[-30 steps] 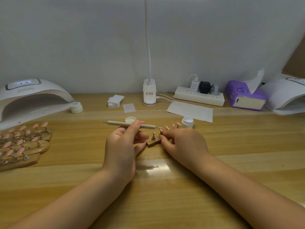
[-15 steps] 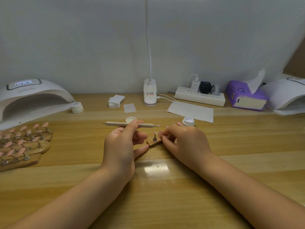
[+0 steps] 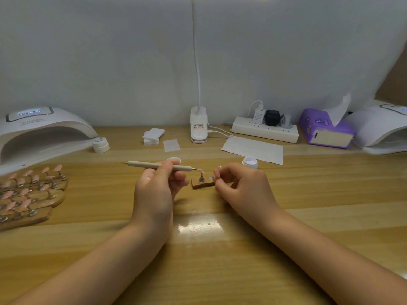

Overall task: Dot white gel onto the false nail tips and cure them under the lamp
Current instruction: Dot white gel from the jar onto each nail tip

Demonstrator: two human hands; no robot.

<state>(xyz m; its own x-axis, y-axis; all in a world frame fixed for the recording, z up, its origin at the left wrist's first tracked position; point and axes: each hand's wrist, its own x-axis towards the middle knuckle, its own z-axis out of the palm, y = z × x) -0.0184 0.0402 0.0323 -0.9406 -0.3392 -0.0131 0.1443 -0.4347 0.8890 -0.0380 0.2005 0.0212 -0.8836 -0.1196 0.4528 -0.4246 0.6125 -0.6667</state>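
A small wooden holder (image 3: 199, 184) lies at the table's centre, and only its left end shows. A metal stand on that end carries a pale nail tip (image 3: 201, 172). My left hand (image 3: 156, 190) pinches a beige dotting tool (image 3: 154, 165), held level, with its metal point touching that nail tip. My right hand (image 3: 240, 188) curls its fingers over the holder's right part and grips it, hiding the other tips. An open jar of white gel (image 3: 250, 162) stands just behind my right hand, and its lid (image 3: 174, 160) lies behind my left hand.
A white curing lamp (image 3: 44, 133) sits at the far left, another (image 3: 378, 128) at the far right. Wooden holders with several pink tips (image 3: 28, 194) lie at the left edge. At the back: closed jar (image 3: 100, 144), wipes (image 3: 153, 135), desk lamp base (image 3: 198, 127), paper sheet (image 3: 253, 149), power strip (image 3: 265, 129), tissue pack (image 3: 326, 133).
My right hand's fingers have closed over the holder, hiding the pink tips seen earlier. The tool has drawn slightly left, and its point now meets the tip on the holder's left stand.
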